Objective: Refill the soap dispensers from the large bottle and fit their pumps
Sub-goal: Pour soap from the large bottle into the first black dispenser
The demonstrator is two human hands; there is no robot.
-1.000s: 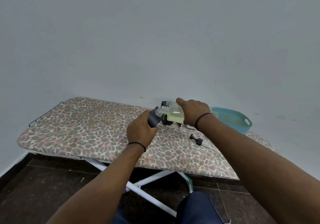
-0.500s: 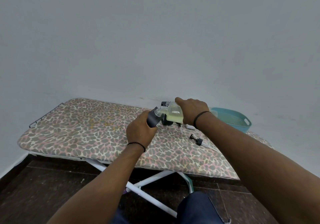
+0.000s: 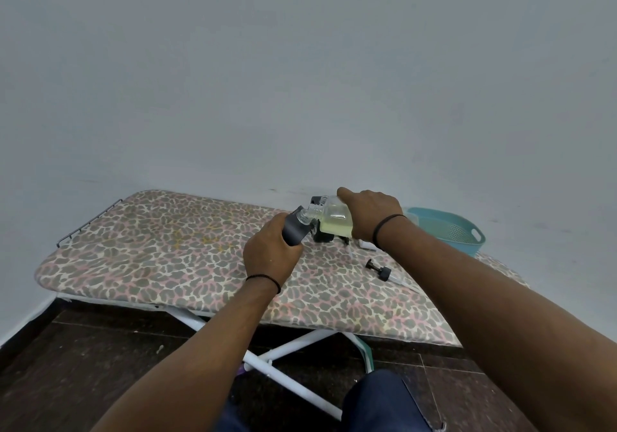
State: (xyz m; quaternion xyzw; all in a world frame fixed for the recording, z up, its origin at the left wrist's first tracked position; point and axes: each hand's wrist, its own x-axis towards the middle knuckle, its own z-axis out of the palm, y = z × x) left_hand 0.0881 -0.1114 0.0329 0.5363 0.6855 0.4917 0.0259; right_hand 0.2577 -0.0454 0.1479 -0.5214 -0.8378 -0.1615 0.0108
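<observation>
Ironing board [image 3: 167, 258]: padded, leopard-print fabric cover, white tube legs; near right end hidden behind the right forearm.
Basket [image 3: 447, 231]: teal perforated plastic, at the far right end.
Large bottle [image 3: 334, 221]: clear plastic, pale yellow liquid, tipped neck-down onto the dispenser mouth.
Right hand [image 3: 370, 214]: wrapped around the large bottle's base.
Left hand [image 3: 270, 258]: clasps the dark matte dispenser [image 3: 295, 229], tilted.
Second dispenser [image 3: 322, 236]: black, mostly hidden behind the bottle.
Pump [image 3: 379, 269]: black, lying loose near the front edge.

Lower body of the black cylindrical soap dispenser [image 3: 295, 229] hidden inside the left hand [image 3: 270, 258], base of the clear large bottle of pale yellow liquid [image 3: 334, 219] covered by the right hand [image 3: 369, 213], black objects [image 3: 322, 236] behind the bottle too blocked to identify, teal perforated plastic basket [image 3: 447, 231] partly hidden by the right forearm
</observation>
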